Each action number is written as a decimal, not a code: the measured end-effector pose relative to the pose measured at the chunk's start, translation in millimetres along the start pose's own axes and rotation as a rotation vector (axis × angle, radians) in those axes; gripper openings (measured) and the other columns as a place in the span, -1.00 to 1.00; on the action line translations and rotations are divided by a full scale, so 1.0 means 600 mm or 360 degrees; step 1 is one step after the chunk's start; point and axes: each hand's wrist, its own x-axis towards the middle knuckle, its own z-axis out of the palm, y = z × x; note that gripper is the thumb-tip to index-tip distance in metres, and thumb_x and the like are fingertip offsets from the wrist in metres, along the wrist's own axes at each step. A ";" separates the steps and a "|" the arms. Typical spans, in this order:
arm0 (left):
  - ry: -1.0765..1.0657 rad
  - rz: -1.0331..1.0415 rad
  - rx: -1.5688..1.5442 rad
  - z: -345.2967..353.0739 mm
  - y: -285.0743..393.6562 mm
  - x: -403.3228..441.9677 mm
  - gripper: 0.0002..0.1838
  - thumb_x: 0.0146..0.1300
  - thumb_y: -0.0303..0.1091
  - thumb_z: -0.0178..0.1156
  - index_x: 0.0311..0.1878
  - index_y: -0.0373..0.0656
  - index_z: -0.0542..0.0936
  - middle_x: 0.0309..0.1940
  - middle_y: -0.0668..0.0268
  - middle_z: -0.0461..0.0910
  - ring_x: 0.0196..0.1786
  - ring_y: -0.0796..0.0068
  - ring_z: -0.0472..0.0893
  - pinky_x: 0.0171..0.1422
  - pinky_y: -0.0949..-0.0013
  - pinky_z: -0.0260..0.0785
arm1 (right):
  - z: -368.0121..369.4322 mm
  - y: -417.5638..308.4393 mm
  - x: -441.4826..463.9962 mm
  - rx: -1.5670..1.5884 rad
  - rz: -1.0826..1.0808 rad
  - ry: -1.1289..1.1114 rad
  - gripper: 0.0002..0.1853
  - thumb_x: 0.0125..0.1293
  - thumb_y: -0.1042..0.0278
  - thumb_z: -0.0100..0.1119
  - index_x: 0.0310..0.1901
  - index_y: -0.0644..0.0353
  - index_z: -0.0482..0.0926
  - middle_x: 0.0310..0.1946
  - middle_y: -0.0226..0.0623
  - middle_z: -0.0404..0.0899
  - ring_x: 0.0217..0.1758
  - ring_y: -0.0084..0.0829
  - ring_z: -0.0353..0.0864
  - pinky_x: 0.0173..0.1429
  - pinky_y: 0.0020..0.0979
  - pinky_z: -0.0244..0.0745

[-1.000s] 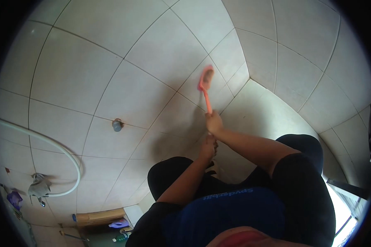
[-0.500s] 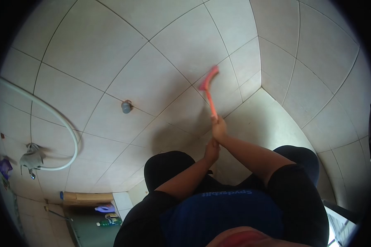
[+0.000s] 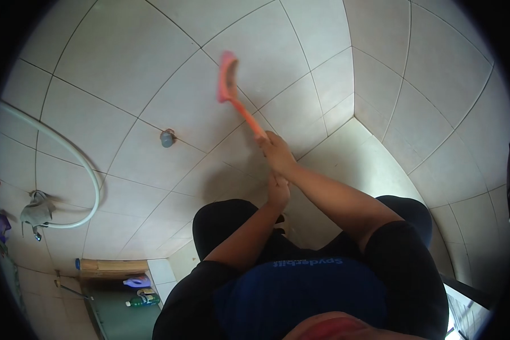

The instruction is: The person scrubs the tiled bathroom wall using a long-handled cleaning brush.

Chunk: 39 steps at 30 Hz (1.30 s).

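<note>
A pink-orange brush (image 3: 228, 76) with a long handle is held up in front of the tiled wall, its head slightly blurred; whether the bristles touch the tiles I cannot tell. My right hand (image 3: 277, 153) is closed round the handle. Just below it, against my right wrist, my left hand (image 3: 278, 191) is closed round the lower end of the handle, which its fingers mostly hide.
A grey capped fitting (image 3: 167, 137) sticks out of the wall. At the left a white hose (image 3: 90, 170) curves near a grey cloth (image 3: 37, 209). Lower left, a green bottle (image 3: 143, 301) and a purple bottle (image 3: 137, 281) lie by a wooden-looking ledge (image 3: 113, 265).
The brush head has swung left and up across the wall, away from the corner. Both hands have shifted left with the handle, still gripping it. The view has also shifted.
</note>
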 end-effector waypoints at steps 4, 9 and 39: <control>-0.0036 0.0080 0.0953 -0.032 -0.109 -0.028 -0.58 0.32 -0.04 -0.37 -0.45 -0.13 0.32 -0.60 0.36 0.31 -0.59 0.62 0.29 -0.54 0.44 0.15 | -0.004 0.207 0.004 -0.0500 0.0085 0.0621 -0.50 0.25 -0.10 -0.23 -0.34 0.30 0.39 -0.59 -0.21 0.40 -0.52 -0.34 0.41 -0.41 -0.32 0.29; -0.0163 -0.1448 0.0635 0.027 -0.046 -0.056 -0.55 0.29 0.05 -0.38 -0.44 -0.09 0.33 -0.62 0.37 0.31 -0.63 0.59 0.27 -0.55 0.45 0.14 | -0.037 0.309 -0.017 -0.0107 0.0902 0.0580 -0.44 0.26 -0.08 -0.28 -0.31 0.41 0.40 -0.44 0.12 0.45 -0.35 0.02 0.47 -0.26 -0.16 0.33; -0.0058 -0.0452 0.0071 -0.017 -0.102 -0.038 -0.63 0.31 -0.03 -0.28 -0.37 -0.13 0.33 -0.57 0.42 0.28 -0.54 0.65 0.24 -0.44 0.55 0.10 | -0.009 0.226 0.002 0.0148 0.0322 0.0601 -0.55 0.27 -0.01 -0.22 -0.45 0.30 0.38 -0.59 -0.17 0.36 -0.57 -0.34 0.34 -0.41 -0.29 0.27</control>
